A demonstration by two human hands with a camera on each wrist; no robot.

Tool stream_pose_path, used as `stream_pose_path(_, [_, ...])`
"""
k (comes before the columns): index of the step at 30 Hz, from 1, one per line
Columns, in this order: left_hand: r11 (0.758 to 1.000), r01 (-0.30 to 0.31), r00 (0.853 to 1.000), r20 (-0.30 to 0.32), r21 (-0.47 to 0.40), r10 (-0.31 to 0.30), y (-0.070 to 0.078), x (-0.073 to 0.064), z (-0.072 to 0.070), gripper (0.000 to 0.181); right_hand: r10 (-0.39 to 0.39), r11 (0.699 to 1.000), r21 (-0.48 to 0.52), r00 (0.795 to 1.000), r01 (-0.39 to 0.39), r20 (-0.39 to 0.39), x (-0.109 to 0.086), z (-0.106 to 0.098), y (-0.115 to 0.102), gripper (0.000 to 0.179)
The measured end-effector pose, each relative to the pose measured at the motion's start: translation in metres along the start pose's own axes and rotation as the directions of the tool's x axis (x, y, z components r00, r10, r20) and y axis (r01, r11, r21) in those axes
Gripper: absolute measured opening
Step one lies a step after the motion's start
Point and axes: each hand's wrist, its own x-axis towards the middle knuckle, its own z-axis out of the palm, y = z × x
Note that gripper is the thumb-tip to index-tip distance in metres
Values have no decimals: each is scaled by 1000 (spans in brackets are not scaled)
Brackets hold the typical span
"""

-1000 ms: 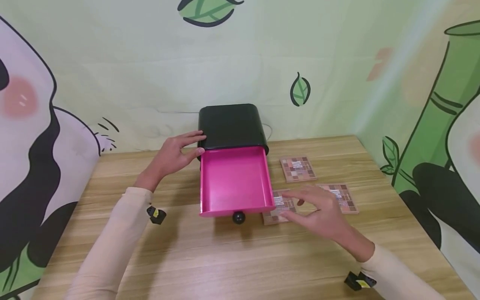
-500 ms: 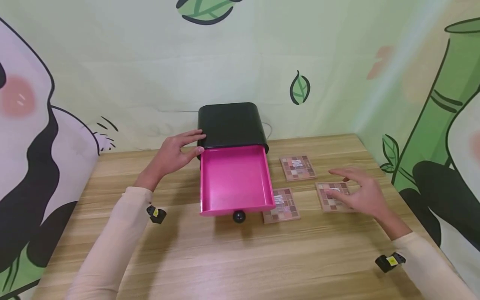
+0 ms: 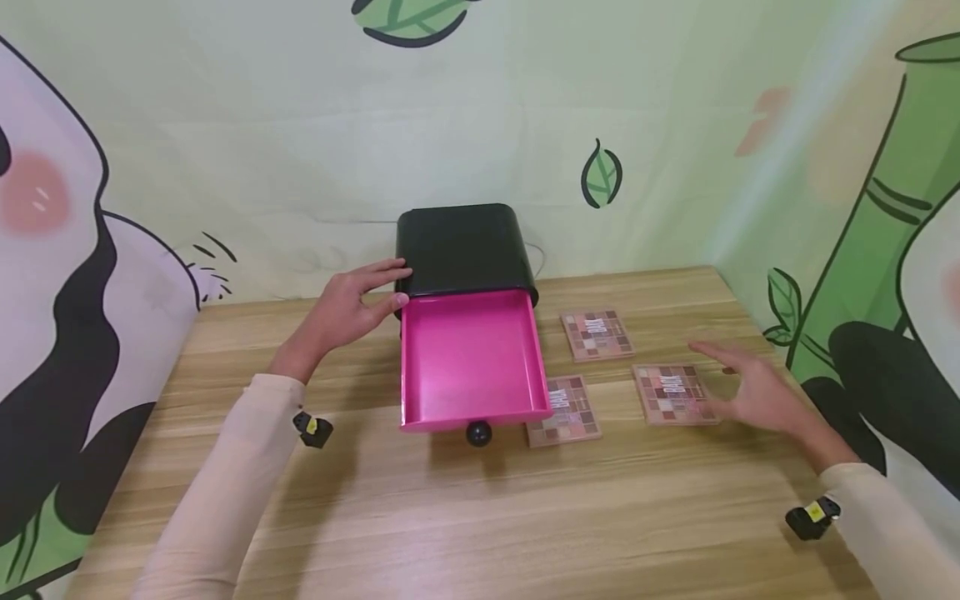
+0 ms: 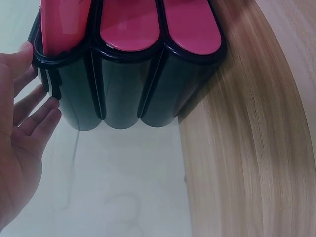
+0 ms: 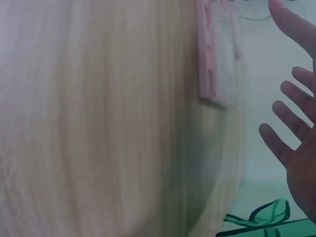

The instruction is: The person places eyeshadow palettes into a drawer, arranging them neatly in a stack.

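Observation:
A black drawer cabinet (image 3: 461,250) stands at the back of the table with its pink top drawer (image 3: 472,358) pulled out. Nothing lies in that drawer, and a round black knob (image 3: 478,433) sits on its front. My left hand (image 3: 341,310) rests against the cabinet's upper left side, its fingers mostly straight and the thumb at the front edge. Past the right eyeshadow palette (image 3: 672,394), my right hand (image 3: 761,392) hovers with fingers spread and holds nothing. Its thumb tip overlaps the palette's right edge in the head view; whether they touch, I cannot tell.
Another eyeshadow palette (image 3: 597,335) lies further back, and a third palette (image 3: 566,412) is partly hidden under the drawer's right front corner. Two lower pink drawers (image 4: 129,27) are pushed in. A printed cloth backdrop (image 3: 480,125) rises behind the wooden table (image 3: 450,517).
My right hand has moved rightward, from above the palette by the drawer, over the right palette, to that palette's right side. The left hand, cabinet and palettes have stayed put.

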Motion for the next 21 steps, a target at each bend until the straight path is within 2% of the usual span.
stream_pose_path(6, [1000,-10,1000,-1,-1,10,0,0,-1,49,59,998,5,992,-60,108,-3,4,11,114])
stream_pose_path(10, [1000,-13,1000,-1,-1,13,-1,0,0,49,70,997,20,984,-74,163,-2,7,18,122])
stream_pose_path(15, [1000,-12,1000,-10,-4,12,-2,0,1,49,74,997,8,974,-78,216,0,10,23,129])
stream_pose_path(21, [1000,-5,1000,-9,-11,5,-2,0,1,49,57,996,45,966,-71,253,3,12,27,129])
